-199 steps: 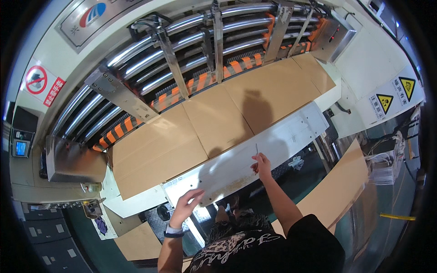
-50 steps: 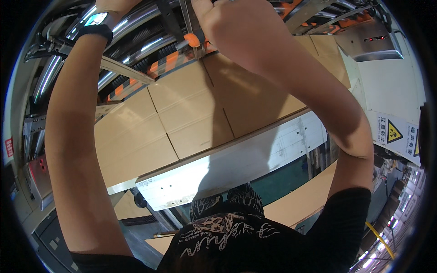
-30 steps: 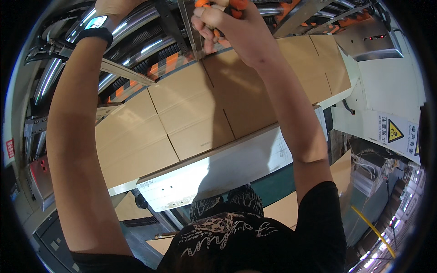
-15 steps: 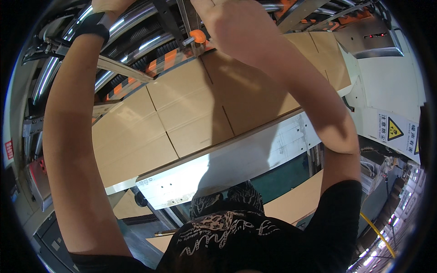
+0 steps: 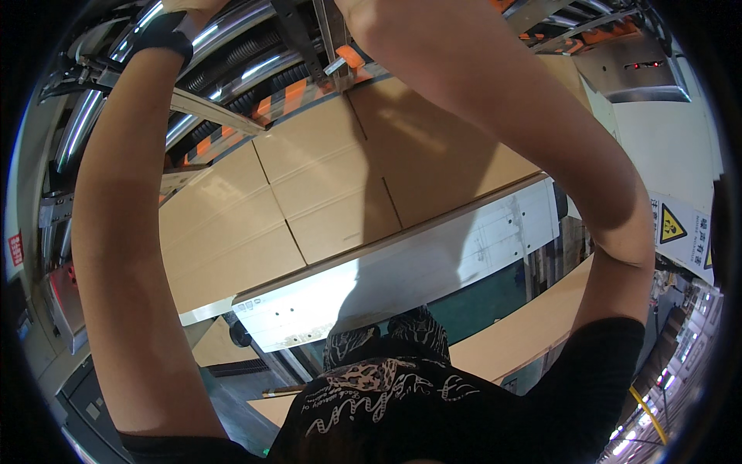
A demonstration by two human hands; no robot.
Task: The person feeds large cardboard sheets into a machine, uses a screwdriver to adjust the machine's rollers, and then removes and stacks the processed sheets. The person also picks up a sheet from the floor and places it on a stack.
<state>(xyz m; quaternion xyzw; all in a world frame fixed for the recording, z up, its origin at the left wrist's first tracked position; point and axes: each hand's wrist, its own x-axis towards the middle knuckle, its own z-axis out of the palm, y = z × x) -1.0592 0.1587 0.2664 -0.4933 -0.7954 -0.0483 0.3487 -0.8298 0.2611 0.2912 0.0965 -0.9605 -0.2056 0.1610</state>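
Both my hands are up at the top edge, so most of each is cut off. Of my left hand, just the wrist end shows, above a dark wristband; I cannot tell how far open it is or whether it has hold of anything. My right hand is bent over with its fingers out of sight. An orange-ended metal tool pokes out just below it, beside the upright metal bar; it may be in my grip, but I cannot tell.

As I judge it, the cardboard side is settled: the slotted brown cardboard lies flat, its far edge along the orange-and-black striped strip, its slots and creases already made. The work up by the bar looks unfinished, with both hands gathered there; how much is left I cannot tell.

In front of the cardboard runs a white metal plate. Another cardboard sheet lies lower on the right, and a steel box with red lights sits at the upper right. My right forearm hides part of the cardboard, my left forearm blocks the left side, and my shadow darkens the middle.
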